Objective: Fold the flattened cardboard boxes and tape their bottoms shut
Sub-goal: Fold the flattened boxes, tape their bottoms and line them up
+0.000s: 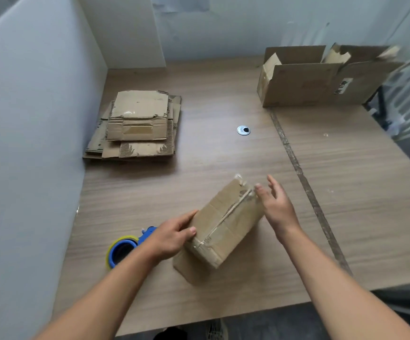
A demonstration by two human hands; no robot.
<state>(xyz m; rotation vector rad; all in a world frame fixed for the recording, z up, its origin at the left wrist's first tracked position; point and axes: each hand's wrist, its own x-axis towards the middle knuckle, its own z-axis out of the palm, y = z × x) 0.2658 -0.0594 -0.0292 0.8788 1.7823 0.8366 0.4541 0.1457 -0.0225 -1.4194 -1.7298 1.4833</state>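
**boxguy:** Plain wood-grain table (223,155), grey walls round it. The small cardboard box (226,224) sits near the front edge, taped seam up. Left hand (172,235) grips its near end, and right hand (276,204) hangs loose-fingered by the far end.

**tapefan:** That seam looks wrinkly, so it might peel if it's lifted one-handed. The right hand's blurred, can't tell if it's touching. The tape dispenser (125,249) is half hidden behind the left wrist.

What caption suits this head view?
Left hand holds a taped cardboard box, right hand open beside it, tape dispenser nearby.
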